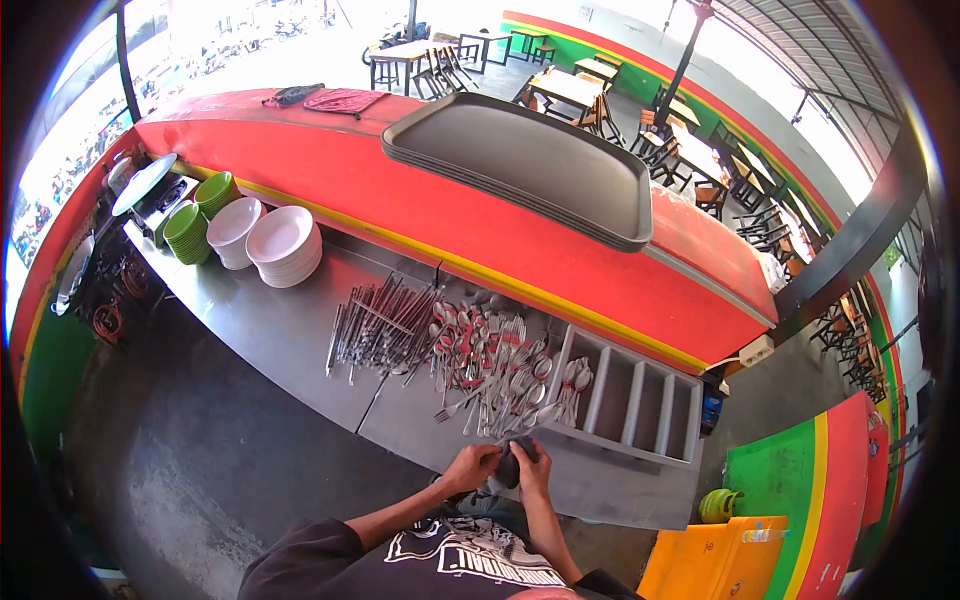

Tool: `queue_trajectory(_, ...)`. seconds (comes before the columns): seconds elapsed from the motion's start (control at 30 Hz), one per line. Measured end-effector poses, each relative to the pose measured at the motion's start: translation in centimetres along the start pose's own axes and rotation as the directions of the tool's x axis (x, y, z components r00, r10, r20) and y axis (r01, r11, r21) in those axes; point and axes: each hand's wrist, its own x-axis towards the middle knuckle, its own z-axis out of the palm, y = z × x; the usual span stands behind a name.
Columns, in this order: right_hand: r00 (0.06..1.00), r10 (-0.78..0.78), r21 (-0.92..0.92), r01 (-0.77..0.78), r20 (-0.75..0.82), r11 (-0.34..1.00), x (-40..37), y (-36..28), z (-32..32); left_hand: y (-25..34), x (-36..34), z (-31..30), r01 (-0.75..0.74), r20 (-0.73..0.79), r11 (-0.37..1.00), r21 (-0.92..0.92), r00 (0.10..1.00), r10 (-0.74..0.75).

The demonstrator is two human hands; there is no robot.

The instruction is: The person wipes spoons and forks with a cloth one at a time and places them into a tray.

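At the near edge of the steel counter, my right hand (533,467) is closed around a dark cloth (513,462), bunched between both hands. My left hand (472,465) pinches at the cloth's left side, in line with the handle of a spoon (546,413) whose bowl points up and right beyond the cloth. The fingertips are partly hidden by the cloth. Just ahead lies a loose heap of spoons and forks (490,350). Left of the heap is a pile of thin, dark-handled cutlery (380,325). On the right stands a grey cutlery tray (622,447), with spoons in its leftmost compartment.
Stacked white bowls (284,245) and green bowls (187,232) stand at the counter's far left. Behind the counter, a red ledge (340,140) carries a stack of dark serving trays (520,165). An orange box (710,560) stands at the lower right.
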Motion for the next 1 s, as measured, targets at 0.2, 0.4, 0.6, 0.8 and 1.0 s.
queue_trajectory(0.2,0.997,-0.012,0.026,0.014,-0.072,1.000,0.5,0.4,0.3,0.4,-0.8,0.2,-0.118,-0.112,0.993,0.027,0.986,0.120)
queue_trajectory(0.4,0.986,0.085,0.164,-0.061,-0.142,0.985,0.4,-2.5,-0.1,0.2,-2.8,1.2,-0.061,-0.086,0.998,0.009,0.994,0.062)
queue_trajectory(0.6,0.975,0.127,0.211,-0.086,-0.185,0.974,0.1,-3.3,-1.5,2.1,-4.3,2.5,-0.096,-0.081,0.995,0.029,0.992,0.099)
queue_trajectory(0.8,0.983,0.045,0.197,-0.009,-0.180,0.980,0.9,-3.3,-6.2,4.2,-5.4,6.4,-0.085,-0.120,0.996,-0.011,0.989,0.083)
queue_trajectory(1.0,0.881,-0.259,-0.043,0.263,-0.396,0.964,-1.0,-6.7,-13.2,6.1,-6.6,13.6,-0.074,-0.058,0.994,0.079,0.995,0.079)
